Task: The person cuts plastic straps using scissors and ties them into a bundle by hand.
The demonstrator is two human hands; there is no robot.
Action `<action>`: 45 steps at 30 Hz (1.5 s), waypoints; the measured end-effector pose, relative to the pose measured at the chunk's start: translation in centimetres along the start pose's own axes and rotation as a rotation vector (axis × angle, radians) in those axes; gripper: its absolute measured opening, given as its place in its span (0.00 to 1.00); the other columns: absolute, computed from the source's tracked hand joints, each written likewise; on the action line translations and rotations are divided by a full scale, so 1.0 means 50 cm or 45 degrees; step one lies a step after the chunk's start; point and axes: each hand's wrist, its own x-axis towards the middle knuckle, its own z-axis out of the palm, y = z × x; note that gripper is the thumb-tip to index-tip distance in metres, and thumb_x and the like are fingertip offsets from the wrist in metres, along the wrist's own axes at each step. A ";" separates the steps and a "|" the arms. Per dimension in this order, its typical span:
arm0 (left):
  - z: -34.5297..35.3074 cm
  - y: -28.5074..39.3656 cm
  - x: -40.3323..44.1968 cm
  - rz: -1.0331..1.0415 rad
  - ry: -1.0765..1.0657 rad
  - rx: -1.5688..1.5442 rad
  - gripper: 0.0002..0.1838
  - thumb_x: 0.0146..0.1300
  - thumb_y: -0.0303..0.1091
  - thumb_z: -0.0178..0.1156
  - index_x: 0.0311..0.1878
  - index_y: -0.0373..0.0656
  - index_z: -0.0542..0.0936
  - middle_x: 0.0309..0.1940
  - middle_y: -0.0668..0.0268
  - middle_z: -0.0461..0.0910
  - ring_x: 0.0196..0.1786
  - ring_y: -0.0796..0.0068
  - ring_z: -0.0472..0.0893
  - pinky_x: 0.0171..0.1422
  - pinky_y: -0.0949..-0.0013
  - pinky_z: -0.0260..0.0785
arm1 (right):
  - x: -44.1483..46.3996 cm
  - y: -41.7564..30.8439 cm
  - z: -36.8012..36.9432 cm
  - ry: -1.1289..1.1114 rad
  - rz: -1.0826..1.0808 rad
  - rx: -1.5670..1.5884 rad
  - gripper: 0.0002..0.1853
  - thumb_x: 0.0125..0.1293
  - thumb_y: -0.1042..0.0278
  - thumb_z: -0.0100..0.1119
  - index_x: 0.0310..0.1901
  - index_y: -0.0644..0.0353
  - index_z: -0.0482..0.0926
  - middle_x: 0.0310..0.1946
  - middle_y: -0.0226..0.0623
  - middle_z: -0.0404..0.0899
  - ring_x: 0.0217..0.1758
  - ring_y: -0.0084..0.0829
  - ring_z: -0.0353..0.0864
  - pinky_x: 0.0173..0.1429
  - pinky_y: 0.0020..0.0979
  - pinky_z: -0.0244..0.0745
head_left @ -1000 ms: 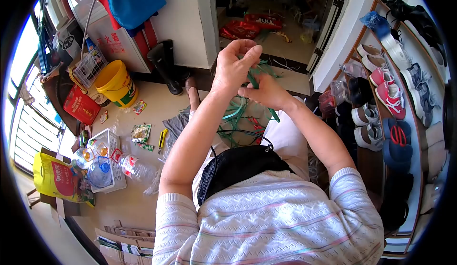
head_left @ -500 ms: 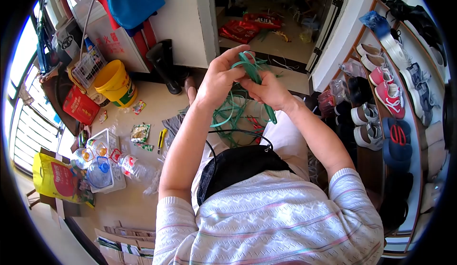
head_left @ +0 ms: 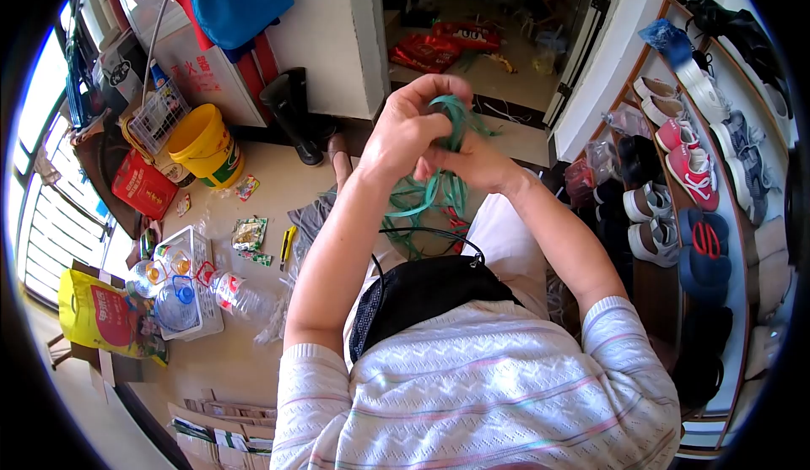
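My left hand (head_left: 411, 128) is closed around green strapping (head_left: 456, 116), with loops of it rising between the fingers. Close below and to the right, my right hand (head_left: 477, 164) reaches in against the same strapping; its fingertips are partly hidden and blurred, so its grip is unclear. Loose green strands (head_left: 426, 200) hang and lie tangled between my knees. A black bag (head_left: 439, 301) rests on my lap.
Shoes fill a rack (head_left: 666, 56) on the right. To the left are a yellow bucket (head_left: 202, 145), a white basket (head_left: 207, 301) with plastic bottles, a yellow cutter (head_left: 288, 246) and small packets (head_left: 250, 235). Black boots (head_left: 291, 116) stand beside the wall.
The thick green bundle has gone from lying lengthwise between my hands to being bunched at my left fingers. My right hand has shifted slightly, and the loose strands below have moved.
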 end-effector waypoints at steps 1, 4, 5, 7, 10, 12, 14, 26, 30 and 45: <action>-0.004 -0.012 -0.003 0.042 0.013 -0.036 0.24 0.47 0.21 0.57 0.52 0.35 0.70 0.45 0.54 0.74 0.41 0.67 0.77 0.47 0.69 0.69 | -0.006 -0.038 0.007 0.100 0.041 0.123 0.12 0.62 0.59 0.57 0.35 0.60 0.74 0.19 0.25 0.70 0.19 0.19 0.68 0.26 0.23 0.65; -0.020 -0.046 -0.015 -0.092 -0.138 -0.176 0.48 0.50 0.38 0.69 0.68 0.34 0.51 0.54 0.54 0.70 0.53 0.65 0.73 0.58 0.65 0.65 | 0.007 -0.045 -0.026 0.341 -0.019 0.561 0.15 0.62 0.55 0.58 0.30 0.59 0.72 0.15 0.23 0.64 0.15 0.19 0.63 0.23 0.25 0.62; -0.022 -0.098 -0.013 -0.095 -0.154 -0.097 0.43 0.52 0.38 0.67 0.65 0.32 0.55 0.53 0.53 0.70 0.53 0.67 0.73 0.58 0.67 0.63 | 0.014 -0.037 -0.041 0.410 -0.074 0.717 0.15 0.61 0.54 0.58 0.29 0.58 0.70 0.13 0.22 0.61 0.14 0.18 0.60 0.21 0.25 0.60; 0.017 -0.148 -0.023 0.051 -0.183 0.332 0.29 0.55 0.40 0.65 0.54 0.33 0.67 0.40 0.60 0.75 0.36 0.76 0.76 0.41 0.74 0.68 | 0.021 -0.053 -0.039 0.530 -0.031 0.831 0.18 0.59 0.51 0.60 0.24 0.54 0.66 0.11 0.20 0.53 0.12 0.17 0.51 0.19 0.23 0.52; 0.037 -0.127 -0.030 -0.501 -0.268 0.220 0.19 0.58 0.42 0.61 0.41 0.34 0.73 0.23 0.68 0.73 0.26 0.77 0.72 0.30 0.73 0.65 | 0.016 -0.052 -0.043 0.525 0.032 0.868 0.14 0.62 0.54 0.57 0.27 0.54 0.68 0.12 0.20 0.53 0.14 0.17 0.52 0.22 0.23 0.53; 0.032 -0.125 -0.028 -0.514 -0.244 0.277 0.16 0.60 0.42 0.57 0.34 0.35 0.74 0.19 0.71 0.71 0.24 0.79 0.70 0.27 0.72 0.63 | 0.016 -0.052 -0.057 0.582 0.092 0.905 0.13 0.61 0.56 0.58 0.28 0.54 0.69 0.13 0.20 0.54 0.16 0.18 0.55 0.24 0.24 0.55; 0.020 -0.127 -0.025 -0.460 -0.184 0.554 0.17 0.61 0.43 0.52 0.30 0.35 0.77 0.17 0.65 0.73 0.23 0.74 0.73 0.29 0.68 0.65 | 0.005 -0.067 -0.083 0.538 0.013 0.755 0.14 0.56 0.57 0.64 0.35 0.56 0.71 0.21 0.28 0.69 0.27 0.24 0.69 0.33 0.28 0.65; -0.015 -0.058 -0.002 -0.078 -0.566 1.541 0.16 0.56 0.43 0.55 0.33 0.37 0.79 0.31 0.49 0.78 0.38 0.50 0.78 0.44 0.56 0.69 | -0.035 -0.100 -0.063 -0.396 0.113 -1.628 0.15 0.54 0.64 0.61 0.43 0.57 0.76 0.32 0.43 0.79 0.40 0.44 0.78 0.45 0.39 0.72; -0.032 0.012 -0.016 -0.299 -0.361 1.416 0.16 0.49 0.39 0.64 0.41 0.41 0.79 0.19 0.61 0.75 0.24 0.76 0.77 0.29 0.69 0.71 | -0.038 -0.044 -0.078 -0.112 0.094 -1.229 0.12 0.60 0.61 0.57 0.33 0.62 0.77 0.24 0.47 0.77 0.29 0.43 0.77 0.35 0.37 0.70; -0.007 -0.055 0.006 0.002 0.422 -0.535 0.13 0.47 0.13 0.45 0.37 0.35 0.70 0.29 0.57 0.73 0.26 0.69 0.73 0.28 0.71 0.66 | -0.012 0.010 0.013 -0.062 0.203 -0.455 0.14 0.65 0.58 0.51 0.36 0.63 0.75 0.21 0.28 0.73 0.24 0.23 0.69 0.31 0.27 0.66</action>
